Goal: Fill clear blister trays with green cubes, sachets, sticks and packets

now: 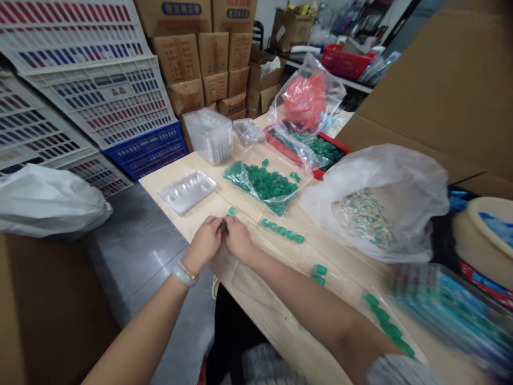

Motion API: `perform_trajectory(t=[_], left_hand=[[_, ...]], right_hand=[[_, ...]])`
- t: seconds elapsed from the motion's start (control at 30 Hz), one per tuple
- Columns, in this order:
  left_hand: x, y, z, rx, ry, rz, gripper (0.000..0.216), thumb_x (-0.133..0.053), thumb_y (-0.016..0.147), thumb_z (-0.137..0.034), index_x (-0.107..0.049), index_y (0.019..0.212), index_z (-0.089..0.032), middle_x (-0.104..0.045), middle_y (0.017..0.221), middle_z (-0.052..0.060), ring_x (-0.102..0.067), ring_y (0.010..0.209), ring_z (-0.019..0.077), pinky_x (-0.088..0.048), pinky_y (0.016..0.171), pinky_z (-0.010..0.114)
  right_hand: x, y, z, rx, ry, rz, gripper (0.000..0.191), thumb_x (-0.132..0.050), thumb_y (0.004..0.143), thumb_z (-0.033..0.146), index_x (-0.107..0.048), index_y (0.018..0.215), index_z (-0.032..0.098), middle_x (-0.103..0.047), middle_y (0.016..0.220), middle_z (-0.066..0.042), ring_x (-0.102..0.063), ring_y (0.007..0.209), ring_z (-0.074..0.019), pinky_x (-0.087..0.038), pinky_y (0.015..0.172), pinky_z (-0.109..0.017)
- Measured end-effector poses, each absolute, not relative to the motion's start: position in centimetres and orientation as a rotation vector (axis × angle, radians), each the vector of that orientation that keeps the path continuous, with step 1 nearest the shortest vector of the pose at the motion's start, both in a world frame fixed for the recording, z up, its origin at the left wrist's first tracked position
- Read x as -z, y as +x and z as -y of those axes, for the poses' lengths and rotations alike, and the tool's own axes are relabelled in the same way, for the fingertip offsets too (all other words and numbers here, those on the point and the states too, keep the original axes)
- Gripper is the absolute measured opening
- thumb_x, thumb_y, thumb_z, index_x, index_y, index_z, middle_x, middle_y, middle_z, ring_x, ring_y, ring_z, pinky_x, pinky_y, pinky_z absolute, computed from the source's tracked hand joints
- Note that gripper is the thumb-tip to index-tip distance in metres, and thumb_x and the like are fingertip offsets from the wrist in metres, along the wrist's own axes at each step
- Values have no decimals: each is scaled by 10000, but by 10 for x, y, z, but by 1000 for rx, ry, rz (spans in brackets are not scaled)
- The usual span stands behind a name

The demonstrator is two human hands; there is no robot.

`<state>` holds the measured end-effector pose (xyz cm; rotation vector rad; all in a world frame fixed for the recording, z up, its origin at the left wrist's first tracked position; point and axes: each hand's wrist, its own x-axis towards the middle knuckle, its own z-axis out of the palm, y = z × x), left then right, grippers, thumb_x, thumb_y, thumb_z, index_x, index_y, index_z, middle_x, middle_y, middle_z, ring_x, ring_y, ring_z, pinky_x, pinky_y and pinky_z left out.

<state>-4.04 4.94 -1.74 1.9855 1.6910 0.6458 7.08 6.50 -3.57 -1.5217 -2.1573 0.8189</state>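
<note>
Here the left hand (205, 243) and right hand (239, 240) meet at the fingers near the desk (160, 174) edge, perhaps to steady something small; whether they grip anything, I cannot tell. One green piece (231, 212) lies just beyond; a row of five (281, 231) sits nearby, likely kept apart from the loose green heap (268, 184) for order.

Tray (187, 191) on table (228, 193), left of bag (239, 179) with pieces (272, 184); tray stack (210, 136) behind.

Cardboard boxes (177, 59) are standing stacked beside white slatted crates (102, 109), while the glossy grey floor (146, 243) is reflecting pale light.
</note>
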Motion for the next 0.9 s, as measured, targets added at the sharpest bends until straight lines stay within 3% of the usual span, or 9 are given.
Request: perform_trajectory(t=[0.17, 0.27, 0.43, 0.57, 0.73, 0.8, 0.9], left_hand=[[21, -19, -49, -550, 1963, -1803, 235, -401, 792, -200, -582, 930, -141, -541, 896, 90, -531, 846, 194, -419, 798, 312], [22, -4, -49, -457, 2008, -1835, 219, -400, 792, -194, -582, 908, -155, -546, 865, 81, -537, 833, 193, -422, 779, 301], [6, -2, -70, -536, 2041, -1859, 298, -448, 781, -269, -526, 1050, -168, -538, 956, 87, -534, 852, 210, -430, 750, 313], [-19, 19, -140, -729, 2187, -1562, 274, -424, 802, -292, -571, 995, -165, -565, 934, 73, -535, 860, 197, -410, 792, 300], [-20, 83, -265, -782, 1993, -1487, 244, -513, 718, -172, -614, 938, -134, -568, 982, 111, -501, 967, 239, -337, 892, 345], [-10, 103, -302, -794, 1899, -1517, 261, -563, 659, -124, -619, 914, -118, -550, 1029, 138, -470, 1027, 269, -311, 916, 371], [4, 120, -333, -796, 1729, -1559, 188, -616, 583, -74, -628, 770, -88, -571, 934, 168, -445, 1057, 318, -304, 917, 411]], right_hand=[[18, 127, -97, -826, -1417, 1971, 265, -431, 740, 141, -506, 991, 180, -591, 753, -12, -540, 658, -125, -422, 643, -240], [3, 185, -147, -533, -1572, 1873, 224, -393, 774, 157, -559, 925, 154, -601, 836, -55, -542, 727, -130, -413, 700, -251], [-6, 263, -232, -398, -1802, 1907, 234, -410, 759, 111, -601, 889, 79, -617, 867, -131, -549, 766, -148, -389, 734, -262], [-1, 283, -279, -447, -1873, 1911, 290, -352, 789, 107, -590, 948, 58, -630, 796, -114, -572, 676, -113, -395, 677, -241], [20, 280, -304, -543, -1899, 2042, 179, -570, 605, 35, -651, 735, 128, -650, 804, -79, -575, 803, -174, -395, 719, -242], [29, 280, -304, -561, -1908, 2054, 166, -578, 583, 34, -646, 683, 148, -650, 779, -69, -569, 825, -189, -397, 718, -246], [37, 282, -299, -588, -1913, 2022, 160, -545, 593, 27, -631, 642, 154, -638, 751, -62, -561, 831, -188, -392, 719, -248]])
